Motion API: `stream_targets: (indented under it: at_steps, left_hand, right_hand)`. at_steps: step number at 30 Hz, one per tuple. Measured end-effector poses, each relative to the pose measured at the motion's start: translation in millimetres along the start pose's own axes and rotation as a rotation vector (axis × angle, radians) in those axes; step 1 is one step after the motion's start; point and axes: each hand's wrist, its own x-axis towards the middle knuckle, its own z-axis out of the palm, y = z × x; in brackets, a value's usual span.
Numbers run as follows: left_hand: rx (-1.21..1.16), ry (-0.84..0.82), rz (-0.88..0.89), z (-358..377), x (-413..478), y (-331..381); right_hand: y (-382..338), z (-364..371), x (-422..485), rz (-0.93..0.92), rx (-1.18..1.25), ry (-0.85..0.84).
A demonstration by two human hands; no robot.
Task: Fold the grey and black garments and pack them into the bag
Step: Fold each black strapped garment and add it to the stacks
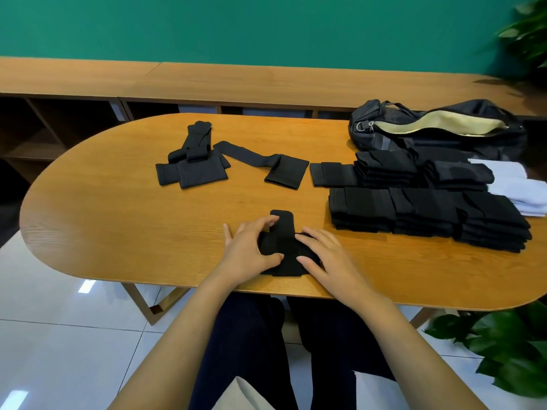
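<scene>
A small black garment lies near the table's front edge, partly folded, with one end sticking out toward the far side. My left hand holds its left part, thumb curled onto the cloth. My right hand presses on its right part with fingers laid over it. Several loose black garments lie at the far left, and another one at the middle. Stacks of folded black garments fill the right side. The dark bag stands unzipped at the far right, its pale lining showing.
White folded cloth lies at the right edge beside the stacks. The oval wooden table has bare wood at the front left. A wooden shelf unit runs behind it. Leafy plants stand at the lower right and upper right.
</scene>
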Motion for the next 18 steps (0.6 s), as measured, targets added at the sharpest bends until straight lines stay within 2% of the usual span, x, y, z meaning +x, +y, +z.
stream_targets:
  at_steps: [4,11,15,18]
  left_hand:
    - [0.043,0.094,-0.032,1,-1,-5]
    - [-0.053,0.063,0.011,-1,-2,-7]
    - [-0.116,-0.020,0.112,-8,-13,-19]
    - [-0.038,-0.088,0.209,-9,-19,-32]
  right_hand:
    - [0,1,-1,0.014,-0.042,0.005]
    - [-2,1,2,0.002,-0.015,-0.011]
    - [-1,-7,-3,-0.029,-0.025,-0.004]
    - [0,-13,-7,-0.036,-0.069,-0.006]
